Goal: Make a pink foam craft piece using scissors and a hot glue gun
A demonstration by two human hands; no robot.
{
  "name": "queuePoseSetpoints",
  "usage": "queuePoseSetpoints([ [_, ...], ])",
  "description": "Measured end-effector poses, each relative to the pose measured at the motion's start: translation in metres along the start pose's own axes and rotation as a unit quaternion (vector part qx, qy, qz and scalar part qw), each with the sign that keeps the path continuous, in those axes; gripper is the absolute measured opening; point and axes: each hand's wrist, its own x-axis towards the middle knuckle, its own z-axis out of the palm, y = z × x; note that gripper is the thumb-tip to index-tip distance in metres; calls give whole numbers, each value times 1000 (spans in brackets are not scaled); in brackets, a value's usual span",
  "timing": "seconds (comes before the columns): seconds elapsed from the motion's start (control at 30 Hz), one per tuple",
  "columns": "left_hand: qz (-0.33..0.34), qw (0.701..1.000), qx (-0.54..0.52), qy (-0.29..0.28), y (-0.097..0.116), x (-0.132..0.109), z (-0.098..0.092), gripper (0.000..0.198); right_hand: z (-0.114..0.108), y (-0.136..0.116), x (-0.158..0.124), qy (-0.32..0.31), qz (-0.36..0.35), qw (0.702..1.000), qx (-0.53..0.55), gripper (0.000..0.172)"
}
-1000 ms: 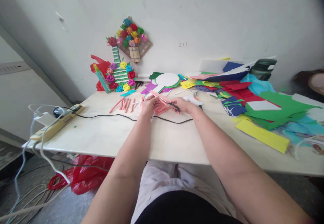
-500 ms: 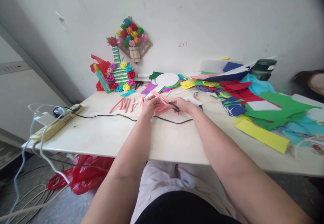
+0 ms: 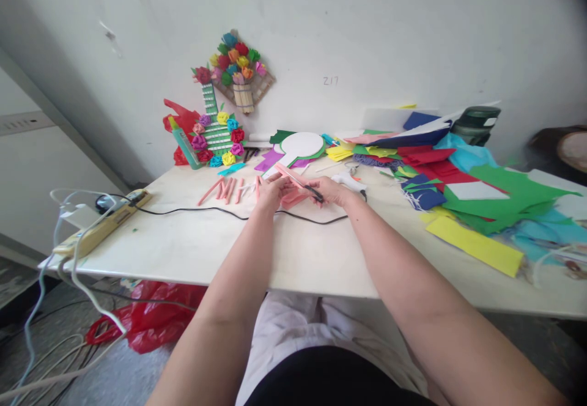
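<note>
Both my hands meet over the middle of the white table (image 3: pixel 298 253). My left hand (image 3: pixel 270 191) pinches the near end of a pink foam sheet (image 3: pixel 290 177). My right hand (image 3: pixel 332 191) is closed round black-handled scissors (image 3: pixel 312 191) whose blades run along the pink sheet. More pink foam (image 3: pixel 292 199) lies under the hands. Several cut pink strips (image 3: pixel 227 189) lie on the table just left of my left hand.
A black cable (image 3: pixel 197 210) runs from a power strip (image 3: pixel 98 225) at the left edge toward a white glue gun (image 3: pixel 349 180). Coloured foam sheets (image 3: pixel 477 198) pile up on the right. Paper-flower crafts (image 3: pixel 220 137) lean on the wall. A red bag (image 3: pixel 147 320) lies under the table.
Almost nothing differs. The hands, the scissors and the pink sheet stay in place; the view shifts very slightly.
</note>
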Motion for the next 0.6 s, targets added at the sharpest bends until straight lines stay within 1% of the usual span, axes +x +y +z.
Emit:
queuePoseSetpoints([
  [0.2, -3, 1000, -2, 10, 1, -1, 0, 20, 1, -3, -1, -6, -28, 1000, 3, 38],
  [0.6, -4, 1000, -6, 7, 3, -2, 0, 22, 1, -6, 0, -4, -35, 999, -10, 44],
])
